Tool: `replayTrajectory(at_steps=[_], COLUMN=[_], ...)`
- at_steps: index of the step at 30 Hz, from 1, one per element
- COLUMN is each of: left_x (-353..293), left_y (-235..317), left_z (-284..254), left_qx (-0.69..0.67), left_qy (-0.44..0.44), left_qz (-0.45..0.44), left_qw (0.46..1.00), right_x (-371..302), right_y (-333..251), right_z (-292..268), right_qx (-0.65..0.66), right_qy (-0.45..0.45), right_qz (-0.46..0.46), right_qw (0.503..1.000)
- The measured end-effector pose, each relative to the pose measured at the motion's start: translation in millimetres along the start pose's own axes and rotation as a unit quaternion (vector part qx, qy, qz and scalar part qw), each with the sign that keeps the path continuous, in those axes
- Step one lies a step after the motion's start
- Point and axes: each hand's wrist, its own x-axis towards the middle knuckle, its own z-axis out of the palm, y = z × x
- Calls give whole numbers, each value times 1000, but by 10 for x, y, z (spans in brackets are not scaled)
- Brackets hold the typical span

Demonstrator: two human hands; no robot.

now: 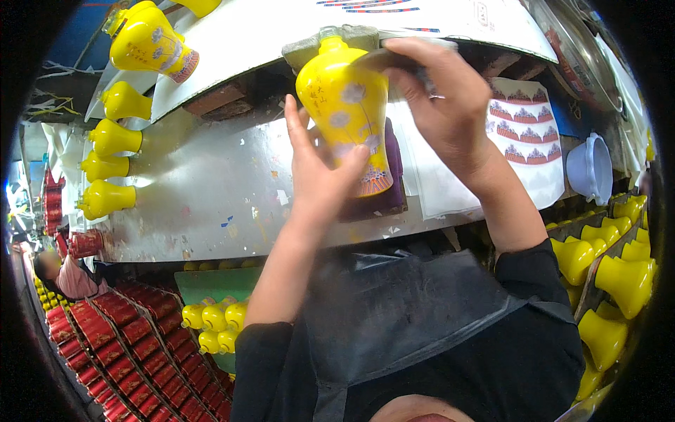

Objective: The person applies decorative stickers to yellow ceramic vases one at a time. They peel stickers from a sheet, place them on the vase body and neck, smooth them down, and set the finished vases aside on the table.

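A glossy yellow bottle [330, 88] with a clear glass neck lies tilted before me, its neck pointing away. Purple flowers, dark written characters and a patterned band at the base decorate it. My left hand [320, 172] grips its lower left side, thumb across the front and index finger stretched out. A dark, flat scraper-like piece [375, 60] is pinched in my right hand [453, 95] and lies against the bottle's upper right shoulder. Behind the neck is a grey block [299, 50], and a purple pad [394, 165] shows beneath the bottle.
Plain yellow bottles [116, 136] line the table's left side; a decorated one [151, 46] lies at the far left. Printed decal sheets [524, 126] lie right, beside a pale blue bucket [589, 169]. Racked yellow bottles [626, 281] and red pieces [133, 344] flank me. A person [74, 274] is far left.
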Motion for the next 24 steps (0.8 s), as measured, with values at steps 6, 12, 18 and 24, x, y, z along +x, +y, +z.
replayTrajectory(at_steps=[6, 12, 18, 24], left_x=[50, 60, 112, 142], left_y=[37, 2, -27, 57], left_z=[-123, -63, -77, -50], left_qx=[-74, -37, -130, -226], left_qy=[-20, -7, -20, -56], left_qz=[9, 22, -24, -81], left_qw=[997, 999, 991, 969], right_x=[-652, -782, -783, -748], right_y=[-249, -203, -302, -350], right_z=[-107, 30, 73, -17], right_qx=[123, 310, 229, 162], right_qy=[-102, -55, 19, -49], right_qz=[-77, 311, 258, 109], right_qw=[984, 897, 938, 980])
